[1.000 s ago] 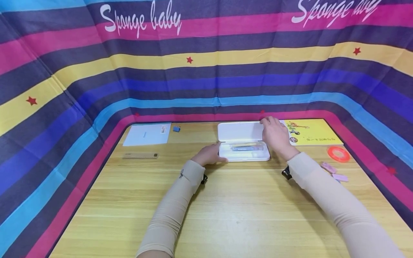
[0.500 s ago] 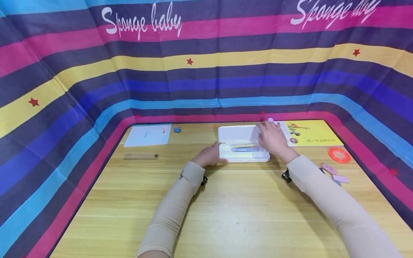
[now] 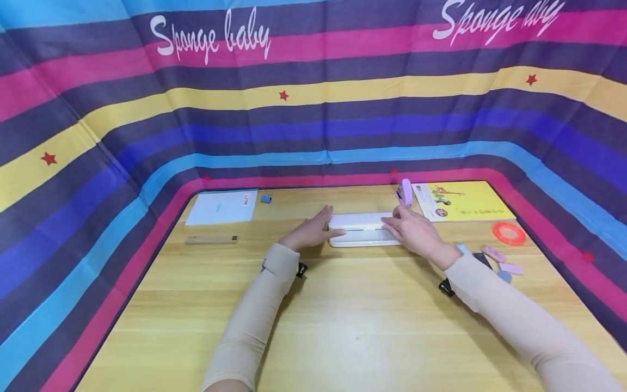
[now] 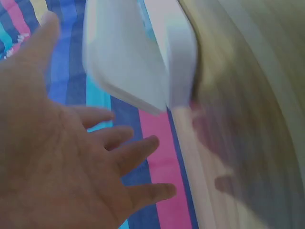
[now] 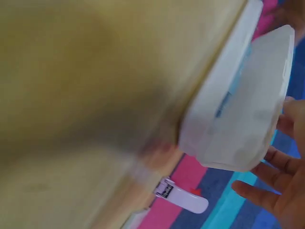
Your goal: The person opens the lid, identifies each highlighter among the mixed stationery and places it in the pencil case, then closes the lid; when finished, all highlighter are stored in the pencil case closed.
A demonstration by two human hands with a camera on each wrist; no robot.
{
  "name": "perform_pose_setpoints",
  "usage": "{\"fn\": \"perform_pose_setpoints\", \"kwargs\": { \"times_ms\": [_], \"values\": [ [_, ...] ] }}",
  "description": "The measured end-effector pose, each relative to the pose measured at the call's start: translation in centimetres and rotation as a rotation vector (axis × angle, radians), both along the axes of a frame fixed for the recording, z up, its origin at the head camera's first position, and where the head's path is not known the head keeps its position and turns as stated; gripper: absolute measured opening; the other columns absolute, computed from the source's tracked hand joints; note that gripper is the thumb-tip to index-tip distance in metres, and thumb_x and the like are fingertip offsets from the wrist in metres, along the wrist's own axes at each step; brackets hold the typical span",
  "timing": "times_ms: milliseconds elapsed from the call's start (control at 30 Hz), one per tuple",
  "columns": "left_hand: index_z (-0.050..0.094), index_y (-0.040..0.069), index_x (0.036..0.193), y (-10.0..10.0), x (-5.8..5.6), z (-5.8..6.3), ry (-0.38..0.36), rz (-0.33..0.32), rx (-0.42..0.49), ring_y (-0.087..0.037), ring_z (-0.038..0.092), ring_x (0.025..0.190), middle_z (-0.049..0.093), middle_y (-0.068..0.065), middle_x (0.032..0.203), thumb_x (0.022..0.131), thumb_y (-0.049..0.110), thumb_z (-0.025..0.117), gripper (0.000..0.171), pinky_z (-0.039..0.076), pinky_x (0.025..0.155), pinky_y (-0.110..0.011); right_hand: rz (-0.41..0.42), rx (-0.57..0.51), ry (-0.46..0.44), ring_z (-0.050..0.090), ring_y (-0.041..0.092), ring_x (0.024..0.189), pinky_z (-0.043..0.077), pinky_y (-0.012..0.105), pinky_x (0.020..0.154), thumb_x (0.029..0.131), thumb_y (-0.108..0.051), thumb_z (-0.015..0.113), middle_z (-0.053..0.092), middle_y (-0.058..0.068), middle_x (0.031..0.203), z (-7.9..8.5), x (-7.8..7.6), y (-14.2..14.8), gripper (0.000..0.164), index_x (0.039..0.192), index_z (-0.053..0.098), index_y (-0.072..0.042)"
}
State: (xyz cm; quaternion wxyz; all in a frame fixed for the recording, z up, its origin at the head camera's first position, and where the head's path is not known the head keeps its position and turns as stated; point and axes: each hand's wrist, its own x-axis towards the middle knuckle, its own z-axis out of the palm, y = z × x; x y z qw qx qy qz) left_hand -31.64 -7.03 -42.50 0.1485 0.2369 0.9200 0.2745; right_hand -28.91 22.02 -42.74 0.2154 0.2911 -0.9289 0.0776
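A white pencil case (image 3: 364, 238) lies on the table in the head view. Its lid (image 5: 267, 95) is tilted partway over the base, leaving a gap with something blue (image 5: 233, 86) visible inside. My right hand (image 3: 415, 231) touches the outer side of the lid near its right end, fingers extended. At the case's left end is my left hand (image 3: 309, 229); in the left wrist view its fingers (image 4: 133, 155) are spread and hold nothing, apart from the case. The rest of the case's contents is hidden by the lid.
Behind the case stands a purple stapler (image 3: 404, 193), beside a yellow book (image 3: 465, 201). An orange ring (image 3: 509, 233) and pink erasers (image 3: 510, 269) lie right. A pale blue notebook (image 3: 221, 207), small blue sharpener-like object (image 3: 266, 198) and wooden ruler (image 3: 212, 239) lie left.
The lid has swung from laid back to tilted forward over the base, hiding the pens. My right hand moved forward with it; my left hand has spread off the case's end.
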Motion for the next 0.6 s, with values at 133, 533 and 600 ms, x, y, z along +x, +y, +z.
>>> {"fn": "perform_pose_setpoints", "kwargs": {
  "times_ms": [133,533,600],
  "values": [
    [0.004,0.031,0.139,1.2,-0.3,0.2,0.102,-0.104,-0.121,-0.013,-0.002,0.129,-0.002,0.006,0.144,0.080,0.066,0.031,0.073,0.002,0.097,-0.056,0.042,0.026,0.020,0.057,0.024,0.079,0.047,0.037,0.061,0.080,-0.034,0.060,0.055,0.009,0.105,-0.7,0.4,0.1,0.031,0.105,0.065,-0.016],
    [0.023,0.030,0.137,2.7,-0.2,-0.1,0.161,-0.141,-0.296,-0.024,0.007,0.129,0.013,0.001,0.143,0.088,0.047,0.039,0.054,0.004,0.099,-0.050,0.002,0.102,-0.049,0.057,0.025,0.087,0.047,0.039,0.059,0.078,-0.030,0.062,0.060,0.006,0.102,-1.0,0.9,-0.3,0.028,0.104,0.065,-0.019],
    [0.025,0.029,0.136,2.8,-0.1,0.0,0.170,-0.137,-0.306,-0.024,0.009,0.129,0.014,0.001,0.143,0.087,0.047,0.041,0.054,0.005,0.100,-0.050,0.000,0.099,-0.058,0.057,0.025,0.086,0.047,0.039,0.059,0.078,-0.029,0.063,0.060,0.006,0.102,-1.0,1.0,-0.3,0.028,0.104,0.065,-0.018]
  ]
}}
